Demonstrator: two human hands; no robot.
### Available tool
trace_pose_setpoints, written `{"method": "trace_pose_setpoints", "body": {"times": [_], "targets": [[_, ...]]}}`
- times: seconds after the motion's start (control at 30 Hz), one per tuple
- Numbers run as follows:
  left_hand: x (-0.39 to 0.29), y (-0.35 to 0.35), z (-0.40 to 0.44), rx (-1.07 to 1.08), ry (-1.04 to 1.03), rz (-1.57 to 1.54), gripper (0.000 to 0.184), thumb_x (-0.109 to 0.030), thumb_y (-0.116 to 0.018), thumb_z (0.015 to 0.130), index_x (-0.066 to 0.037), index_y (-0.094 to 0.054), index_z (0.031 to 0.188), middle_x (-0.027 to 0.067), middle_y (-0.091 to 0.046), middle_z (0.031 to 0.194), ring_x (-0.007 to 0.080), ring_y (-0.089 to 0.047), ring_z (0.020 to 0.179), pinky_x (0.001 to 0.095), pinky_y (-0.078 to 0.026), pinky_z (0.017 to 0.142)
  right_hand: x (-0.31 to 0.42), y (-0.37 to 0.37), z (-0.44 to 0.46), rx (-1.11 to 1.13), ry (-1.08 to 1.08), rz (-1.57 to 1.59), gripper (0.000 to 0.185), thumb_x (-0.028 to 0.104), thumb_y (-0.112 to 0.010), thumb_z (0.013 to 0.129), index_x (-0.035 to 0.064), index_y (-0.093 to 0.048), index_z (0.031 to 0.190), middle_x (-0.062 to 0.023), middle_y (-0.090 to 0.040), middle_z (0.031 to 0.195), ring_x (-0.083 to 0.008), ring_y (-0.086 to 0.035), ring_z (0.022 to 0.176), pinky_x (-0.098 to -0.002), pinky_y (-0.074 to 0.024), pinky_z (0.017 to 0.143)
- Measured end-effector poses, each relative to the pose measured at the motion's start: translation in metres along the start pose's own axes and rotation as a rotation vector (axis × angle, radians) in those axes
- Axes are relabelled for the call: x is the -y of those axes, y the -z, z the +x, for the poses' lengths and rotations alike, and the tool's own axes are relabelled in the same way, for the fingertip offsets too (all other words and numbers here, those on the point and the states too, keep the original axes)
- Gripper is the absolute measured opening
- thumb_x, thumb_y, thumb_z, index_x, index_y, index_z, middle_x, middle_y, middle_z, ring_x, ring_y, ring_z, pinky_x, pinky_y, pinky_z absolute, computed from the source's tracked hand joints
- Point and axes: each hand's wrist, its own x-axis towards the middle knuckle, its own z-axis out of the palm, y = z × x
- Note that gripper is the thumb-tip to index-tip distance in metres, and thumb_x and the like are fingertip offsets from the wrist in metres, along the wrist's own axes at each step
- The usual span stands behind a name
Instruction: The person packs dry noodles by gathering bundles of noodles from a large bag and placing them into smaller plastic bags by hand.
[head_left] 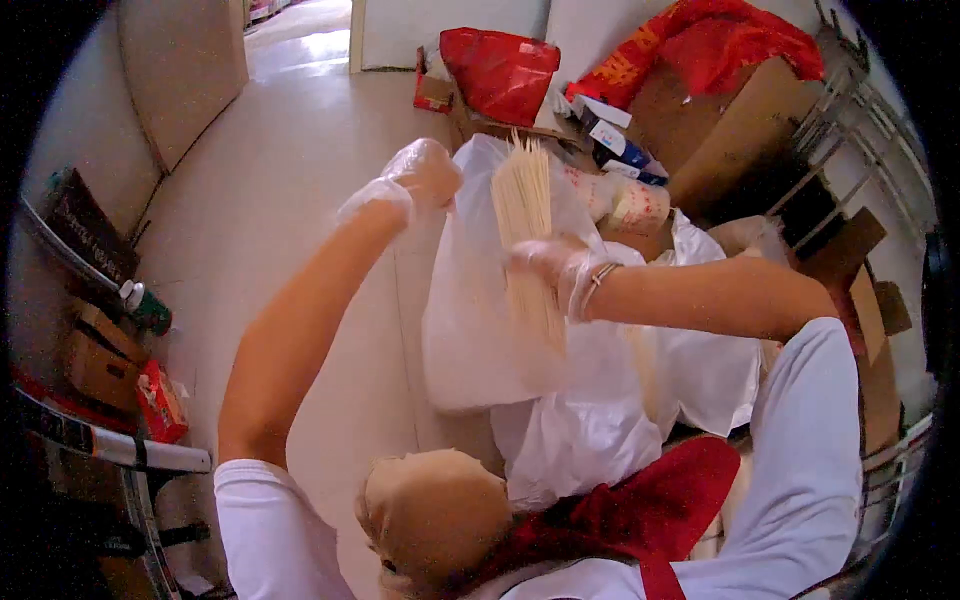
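Observation:
My right hand [550, 262], in a thin clear glove, is wrapped round a bundle of thin pale skewers [524, 195]. The bundle stands nearly upright, its upper ends fanned out a little and its lower part blurred. It lies against a large translucent plastic bag [465, 335]; whether it is inside or in front of the bag I cannot tell. At the bag's upper left edge my left hand [425, 172], also gloved, is closed, seemingly pinching the plastic; its fingertips are partly hidden. White plastic wrapping [580, 440] lies below the bag, close to my lap.
Behind the bag are a red bag [500, 75], blue-and-white boxes [625, 150] and a cardboard box [745, 130] with red cloth [690, 50]. A metal rack [850, 150] stands at right. Cardboard boxes [100, 365] and a metal frame [150, 452] are at left. Tiled floor [290, 150] leads to a doorway.

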Motion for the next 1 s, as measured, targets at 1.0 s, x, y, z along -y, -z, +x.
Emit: {"method": "trace_pose_setpoints", "body": {"times": [1.0], "targets": [[-0.091, 0.038, -0.024, -0.183, 0.507, -0.736, 0.031, -0.03, -0.051, 0.083, -0.004, -0.061, 0.098, 0.0002, -0.053, 0.067, 0.0078, -0.045, 0.053, 0.0215, -0.036, 0.047, -0.021, 0.309, 0.005, 0.148, 0.33, 0.381, 0.041, 0.034, -0.054, 0.084, 0.0054, -0.055, 0.113, -0.0099, -0.058, 0.111, -0.0211, -0.053, 0.108, -0.0346, -0.0398, 0.094]]}}
